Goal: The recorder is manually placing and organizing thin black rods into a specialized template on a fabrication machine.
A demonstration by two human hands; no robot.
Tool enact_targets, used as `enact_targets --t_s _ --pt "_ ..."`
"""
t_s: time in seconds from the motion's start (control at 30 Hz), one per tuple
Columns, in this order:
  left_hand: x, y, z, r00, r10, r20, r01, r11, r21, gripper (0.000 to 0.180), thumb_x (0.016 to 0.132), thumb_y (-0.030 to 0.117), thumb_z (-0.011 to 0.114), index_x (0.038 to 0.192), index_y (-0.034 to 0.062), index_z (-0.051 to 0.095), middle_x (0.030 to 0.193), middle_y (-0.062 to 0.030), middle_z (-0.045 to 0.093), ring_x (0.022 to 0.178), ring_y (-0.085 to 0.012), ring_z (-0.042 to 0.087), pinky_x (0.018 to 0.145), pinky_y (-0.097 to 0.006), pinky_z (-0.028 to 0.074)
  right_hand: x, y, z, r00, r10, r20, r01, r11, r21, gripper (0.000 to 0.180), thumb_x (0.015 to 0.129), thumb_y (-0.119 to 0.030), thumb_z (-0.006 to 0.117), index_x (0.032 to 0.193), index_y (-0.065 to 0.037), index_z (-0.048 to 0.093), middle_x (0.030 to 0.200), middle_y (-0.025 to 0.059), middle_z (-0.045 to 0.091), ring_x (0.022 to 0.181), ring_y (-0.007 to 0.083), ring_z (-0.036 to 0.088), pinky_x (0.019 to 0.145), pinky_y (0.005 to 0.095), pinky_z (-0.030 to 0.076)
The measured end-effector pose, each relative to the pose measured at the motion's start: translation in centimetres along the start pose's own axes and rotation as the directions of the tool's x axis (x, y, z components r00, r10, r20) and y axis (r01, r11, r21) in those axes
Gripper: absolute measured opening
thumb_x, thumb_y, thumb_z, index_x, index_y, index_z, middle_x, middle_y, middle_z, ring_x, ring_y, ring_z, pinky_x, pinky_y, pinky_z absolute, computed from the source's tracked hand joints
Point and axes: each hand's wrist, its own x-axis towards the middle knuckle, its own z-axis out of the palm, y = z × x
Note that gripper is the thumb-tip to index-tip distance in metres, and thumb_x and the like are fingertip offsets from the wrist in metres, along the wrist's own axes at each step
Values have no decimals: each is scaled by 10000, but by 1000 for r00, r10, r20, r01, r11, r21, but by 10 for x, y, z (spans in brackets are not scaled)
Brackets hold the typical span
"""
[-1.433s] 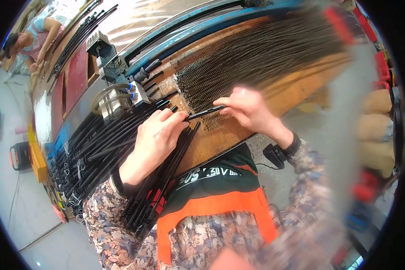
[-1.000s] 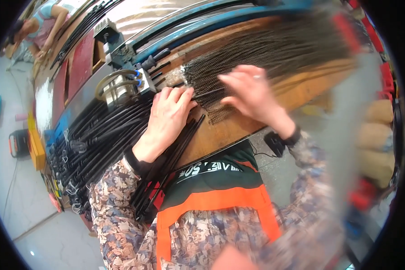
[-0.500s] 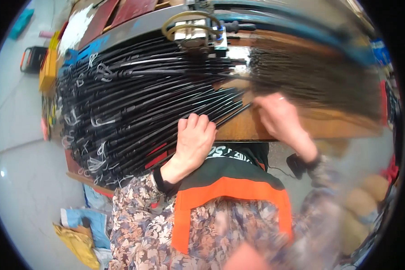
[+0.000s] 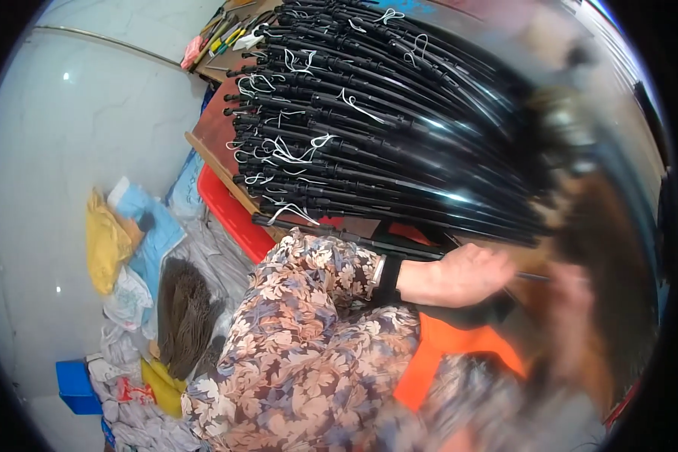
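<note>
Betw L hand (image 4: 471, 275) & R hand (image 4: 570, 309), dk rod (image 4: 533, 276); blk rods (image 4: 399, 154) beyond; can't tell grips.

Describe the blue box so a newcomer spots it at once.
Find the pale floor at the picture's left. Near its lower end, the blue box sits just left of crumpled whitish material. Unlike that, it looks stiff and straight-edged.

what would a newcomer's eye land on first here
Most likely the thick spread of black rods with white cord loops, filling the upper middle. Next, perhaps, the bright orange band on the clothing just below the left hand, right of centre. The red container at the rods' lower left may also stand out.
</note>
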Motion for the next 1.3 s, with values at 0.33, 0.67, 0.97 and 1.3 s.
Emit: enact_targets --t_s 0.33,0.67,0.97,1.3 --pt "84 4 -112 936 334 114 -344 936 77 201 795 -29 555 989 22 563 881 -133 551 800 -298 617 640 -379 558 -10 36 -17 779 -466 -419 264 850 -456 685 770 -276 811 1335 -7 533 1333 120 584 1217 361 541 995 449 455" --pt "174 65 -128 725 659 201 -689 688 227 390 767 -33 587 1147 38 538 878 -139 538 830 -324 596 687 -412 523 -85 30 -82 636 -383 -670 -10 864 -503 784 774 -274 823 1455 -112 469 691 36 562 627 180 566 562 322 480" --pt "156 53 -84 666 734 134 -737 620 269 321 810 -13 572 1122 49 527 861 -119 549 824 -305 613 690 -405 537 -90 41 -59 584 -316 -748 -161 858 -488 643 821 -355 770 1382 -144 538 696 77 590 601 241 573 587 353 516" --pt "144 24 -121 794 608 24 -574 735 360 305 831 -2 604 1127 73 608 789 -123 534 746 -314 593 632 -425 488 -100 42 -49 694 -150 -704 -40 968 -246 560 831 -267 756 1319 -53 585 924 42 665 904 214 566 879 346 418"
